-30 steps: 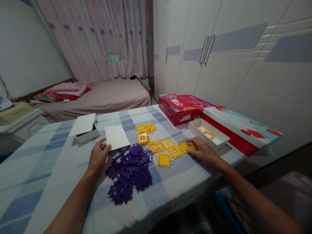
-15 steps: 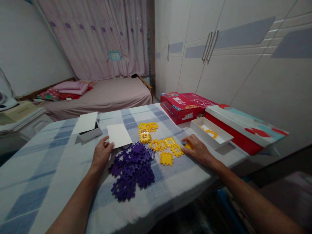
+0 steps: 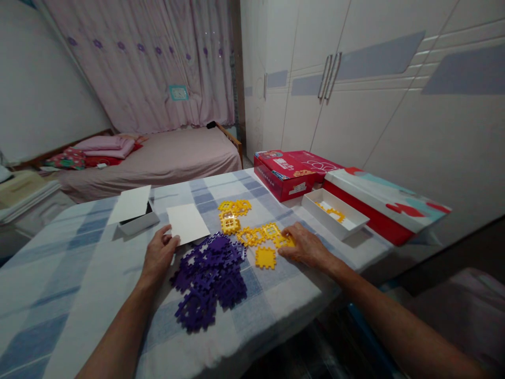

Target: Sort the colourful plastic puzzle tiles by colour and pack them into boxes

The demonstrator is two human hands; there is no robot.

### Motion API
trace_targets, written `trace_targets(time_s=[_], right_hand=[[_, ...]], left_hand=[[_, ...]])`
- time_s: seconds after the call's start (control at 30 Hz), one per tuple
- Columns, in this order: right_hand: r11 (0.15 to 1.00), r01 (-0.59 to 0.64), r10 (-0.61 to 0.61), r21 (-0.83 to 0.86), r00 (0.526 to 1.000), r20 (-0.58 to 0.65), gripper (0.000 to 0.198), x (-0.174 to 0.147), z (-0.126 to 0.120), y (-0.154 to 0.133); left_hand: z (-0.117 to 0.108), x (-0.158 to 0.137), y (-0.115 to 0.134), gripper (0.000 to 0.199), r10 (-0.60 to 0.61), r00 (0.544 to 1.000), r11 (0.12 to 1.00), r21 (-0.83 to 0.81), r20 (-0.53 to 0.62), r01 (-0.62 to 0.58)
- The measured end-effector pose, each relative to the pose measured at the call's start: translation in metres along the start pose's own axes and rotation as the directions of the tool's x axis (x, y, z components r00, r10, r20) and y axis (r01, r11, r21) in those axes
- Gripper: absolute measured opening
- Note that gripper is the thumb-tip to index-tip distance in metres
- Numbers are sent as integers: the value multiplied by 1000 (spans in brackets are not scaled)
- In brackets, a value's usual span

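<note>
A flat white card (image 3: 188, 223) has its left edge between the thumb and fingers of my left hand (image 3: 161, 250). A heap of purple interlocking building tiles (image 3: 211, 273) lies just below the card, to the right of that hand. My right hand (image 3: 303, 246) is closed over yellow notched tiles (image 3: 284, 241), which its fingers partly hide. Beside its fingertips, a solid yellow square tile (image 3: 265, 257) lies flat on the cloth. More yellow window tiles (image 3: 230, 223) spread out farther back, between the card and my right hand.
A white open box (image 3: 335, 215) with a few yellow pieces stands beyond my right hand. Behind it are a red carton (image 3: 286, 181) and a red-and-white box (image 3: 379, 202). A white box with a raised lid (image 3: 136, 213) sits left. Checked cloth (image 3: 90, 273) covers the table.
My right hand has moved left, from beside the yellow tiles onto them. The left hand stays at the card's edge. The whole view has shifted slightly.
</note>
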State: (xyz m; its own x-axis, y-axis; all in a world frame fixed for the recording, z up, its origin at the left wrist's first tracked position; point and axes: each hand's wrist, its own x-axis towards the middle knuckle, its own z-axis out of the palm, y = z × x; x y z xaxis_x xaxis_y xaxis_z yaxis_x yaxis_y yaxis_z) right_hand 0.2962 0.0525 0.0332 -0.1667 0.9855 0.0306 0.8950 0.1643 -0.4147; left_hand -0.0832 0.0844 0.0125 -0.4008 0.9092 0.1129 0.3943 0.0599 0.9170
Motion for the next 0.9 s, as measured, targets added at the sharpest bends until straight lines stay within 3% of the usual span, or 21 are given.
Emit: trace_targets(time_s=[0.13, 0.33, 0.53, 0.73, 0.9], right_hand=[[998, 57, -56, 23, 997, -53, 24, -2, 3, 2], [998, 66, -68, -15, 992, -104, 40, -4, 6, 1], [992, 117, -110, 41, 983, -148, 21, -6, 9, 0], [978, 206, -200, 23, 968, -154, 31, -5, 10, 4], [979, 199, -187, 33, 957, -224, 35, -3, 11, 8]], left_hand=[[-1, 1, -2, 70, 1, 1000, 1000, 29, -11, -1], [-1, 1, 0, 72, 4, 1000, 999, 37, -10, -3], [-2, 1, -2, 74, 15, 1000, 999, 34, 19, -16], [-1, 0, -1, 76, 2, 1000, 1000, 17, 21, -2], [-2, 2, -3, 73, 26, 999, 999, 41, 28, -27]])
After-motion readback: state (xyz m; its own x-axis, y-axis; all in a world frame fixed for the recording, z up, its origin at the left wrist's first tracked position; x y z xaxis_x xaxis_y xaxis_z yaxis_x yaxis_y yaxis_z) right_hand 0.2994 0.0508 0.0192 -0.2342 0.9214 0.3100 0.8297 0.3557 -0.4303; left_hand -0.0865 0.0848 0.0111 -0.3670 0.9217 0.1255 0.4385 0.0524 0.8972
